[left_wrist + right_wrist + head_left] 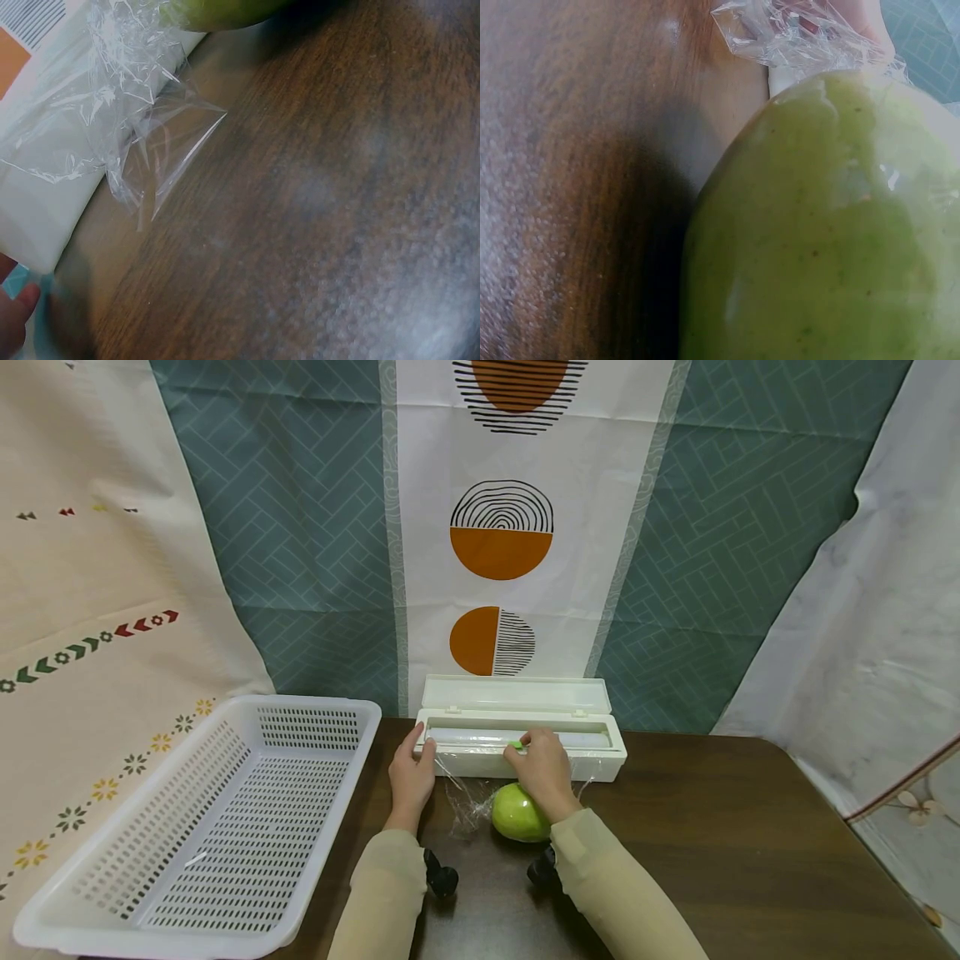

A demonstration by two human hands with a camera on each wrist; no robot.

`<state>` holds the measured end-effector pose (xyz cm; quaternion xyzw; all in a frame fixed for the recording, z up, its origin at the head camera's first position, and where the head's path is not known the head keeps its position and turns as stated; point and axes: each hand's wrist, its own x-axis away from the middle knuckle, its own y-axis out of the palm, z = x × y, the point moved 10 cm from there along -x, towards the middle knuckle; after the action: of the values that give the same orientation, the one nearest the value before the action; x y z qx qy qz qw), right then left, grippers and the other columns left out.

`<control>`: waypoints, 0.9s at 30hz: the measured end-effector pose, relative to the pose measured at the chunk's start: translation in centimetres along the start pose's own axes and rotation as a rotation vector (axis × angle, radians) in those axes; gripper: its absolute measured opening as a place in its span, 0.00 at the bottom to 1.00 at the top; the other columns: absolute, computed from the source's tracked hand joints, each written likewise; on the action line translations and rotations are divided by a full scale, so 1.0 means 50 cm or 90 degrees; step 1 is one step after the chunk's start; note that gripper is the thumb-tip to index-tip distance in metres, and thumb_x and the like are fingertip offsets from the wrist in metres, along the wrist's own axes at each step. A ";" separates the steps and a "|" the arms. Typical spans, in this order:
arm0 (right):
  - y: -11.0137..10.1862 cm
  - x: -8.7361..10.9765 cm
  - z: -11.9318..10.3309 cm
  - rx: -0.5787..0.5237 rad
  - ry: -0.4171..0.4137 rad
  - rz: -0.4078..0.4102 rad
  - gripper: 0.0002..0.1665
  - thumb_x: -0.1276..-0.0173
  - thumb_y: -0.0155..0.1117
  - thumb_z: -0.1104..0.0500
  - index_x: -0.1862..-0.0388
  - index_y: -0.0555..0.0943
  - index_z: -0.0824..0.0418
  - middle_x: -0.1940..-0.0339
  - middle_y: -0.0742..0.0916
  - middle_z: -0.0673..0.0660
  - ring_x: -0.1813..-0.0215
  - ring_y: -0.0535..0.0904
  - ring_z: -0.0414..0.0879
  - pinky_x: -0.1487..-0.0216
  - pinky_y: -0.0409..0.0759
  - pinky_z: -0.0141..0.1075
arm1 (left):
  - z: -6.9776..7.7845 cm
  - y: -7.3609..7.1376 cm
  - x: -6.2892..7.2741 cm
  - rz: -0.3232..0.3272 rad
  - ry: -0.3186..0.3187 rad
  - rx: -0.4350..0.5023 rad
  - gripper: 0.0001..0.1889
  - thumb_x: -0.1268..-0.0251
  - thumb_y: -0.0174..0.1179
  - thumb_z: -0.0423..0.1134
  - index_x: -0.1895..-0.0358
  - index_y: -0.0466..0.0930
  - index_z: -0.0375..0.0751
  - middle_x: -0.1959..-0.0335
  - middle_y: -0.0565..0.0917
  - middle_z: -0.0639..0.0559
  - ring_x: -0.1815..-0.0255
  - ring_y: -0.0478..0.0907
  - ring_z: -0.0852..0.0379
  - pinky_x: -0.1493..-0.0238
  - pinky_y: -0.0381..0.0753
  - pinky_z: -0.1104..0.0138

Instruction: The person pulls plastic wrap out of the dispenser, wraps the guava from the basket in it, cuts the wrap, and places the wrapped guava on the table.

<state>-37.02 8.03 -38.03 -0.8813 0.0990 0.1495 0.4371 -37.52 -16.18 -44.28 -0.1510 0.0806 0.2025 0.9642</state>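
Note:
A white cling film dispenser box (517, 766) stands on the table with its lid raised and a roll of film (468, 736) inside. My left hand (411, 781) grips the box's left end; only a bit of its fingers (11, 322) shows in the left wrist view. With the right hand (543, 768) I pinch a small green slider cutter (516, 745) on the box's front edge. Clear cling film (150, 97) hangs crumpled over the front. A green apple (519, 814), film against it, lies below the right hand and looms large in the right wrist view.
To the left stands a big white slotted plastic basket (262, 827). The dark wooden table (720, 835) stretches to the right. Behind it hangs a patterned cloth (300, 527). Black wrist devices (442, 881) sit under both sleeves.

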 end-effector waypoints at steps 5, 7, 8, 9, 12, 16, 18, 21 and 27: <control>-0.004 0.001 0.000 -0.001 0.001 0.008 0.16 0.43 0.63 0.52 0.64 0.81 0.64 0.62 0.83 0.59 0.62 0.80 0.53 0.63 0.79 0.45 | 0.001 -0.001 0.002 -0.001 0.000 -0.001 0.23 0.30 0.51 0.44 0.33 0.68 0.49 0.33 0.68 0.41 0.30 0.61 0.41 0.31 0.59 0.48; -0.005 0.002 0.001 -0.002 0.001 0.009 0.16 0.43 0.63 0.52 0.64 0.81 0.64 0.62 0.83 0.59 0.62 0.80 0.53 0.63 0.78 0.45 | 0.001 0.000 0.002 -0.002 -0.001 -0.002 0.23 0.30 0.51 0.44 0.33 0.68 0.50 0.32 0.68 0.41 0.30 0.61 0.41 0.31 0.59 0.48; -0.005 0.002 0.001 -0.003 0.001 0.009 0.16 0.43 0.62 0.52 0.64 0.81 0.64 0.63 0.83 0.59 0.62 0.80 0.53 0.63 0.78 0.45 | 0.001 0.000 0.002 -0.002 -0.001 -0.003 0.23 0.30 0.51 0.44 0.33 0.68 0.50 0.32 0.68 0.41 0.30 0.61 0.41 0.31 0.59 0.48; -0.004 0.002 0.002 -0.003 0.001 0.009 0.16 0.43 0.62 0.52 0.64 0.81 0.64 0.63 0.83 0.59 0.63 0.80 0.53 0.63 0.78 0.45 | 0.001 0.001 0.002 -0.002 -0.002 -0.002 0.23 0.30 0.51 0.44 0.33 0.68 0.50 0.32 0.68 0.41 0.30 0.61 0.42 0.31 0.59 0.48; -0.003 0.001 0.004 0.000 0.001 0.008 0.15 0.43 0.62 0.52 0.64 0.81 0.64 0.63 0.83 0.59 0.63 0.79 0.53 0.63 0.78 0.45 | 0.001 0.001 0.001 -0.001 -0.001 -0.002 0.23 0.30 0.51 0.44 0.33 0.68 0.50 0.33 0.69 0.41 0.30 0.61 0.42 0.31 0.59 0.48; -0.003 0.001 0.005 0.001 0.000 0.009 0.15 0.43 0.62 0.53 0.64 0.81 0.64 0.63 0.83 0.59 0.63 0.79 0.53 0.63 0.78 0.44 | 0.000 0.001 -0.001 0.001 0.000 -0.001 0.23 0.30 0.51 0.44 0.33 0.69 0.49 0.33 0.69 0.41 0.30 0.62 0.42 0.31 0.60 0.48; -0.004 0.001 0.005 0.001 0.001 0.008 0.15 0.42 0.62 0.53 0.64 0.81 0.64 0.63 0.83 0.59 0.62 0.79 0.53 0.63 0.78 0.44 | 0.000 0.001 -0.001 0.001 0.001 0.000 0.23 0.30 0.51 0.44 0.33 0.69 0.49 0.33 0.69 0.41 0.30 0.62 0.42 0.31 0.60 0.48; -0.004 0.001 0.005 0.000 0.003 0.008 0.15 0.42 0.62 0.53 0.64 0.81 0.64 0.63 0.83 0.59 0.62 0.79 0.53 0.63 0.78 0.44 | 0.000 0.000 -0.002 0.001 0.002 0.001 0.23 0.30 0.51 0.44 0.33 0.69 0.49 0.33 0.69 0.41 0.30 0.62 0.42 0.31 0.60 0.48; -0.006 0.002 0.005 -0.004 0.006 0.012 0.15 0.43 0.62 0.53 0.64 0.81 0.64 0.63 0.83 0.59 0.62 0.79 0.53 0.63 0.78 0.44 | -0.001 0.000 -0.002 -0.001 0.004 -0.002 0.23 0.30 0.51 0.44 0.33 0.69 0.49 0.33 0.69 0.40 0.31 0.63 0.42 0.32 0.61 0.48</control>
<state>-36.89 8.44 -37.98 -0.8826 0.1087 0.1494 0.4323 -37.61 -16.22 -44.31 -0.1536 0.0834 0.2013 0.9638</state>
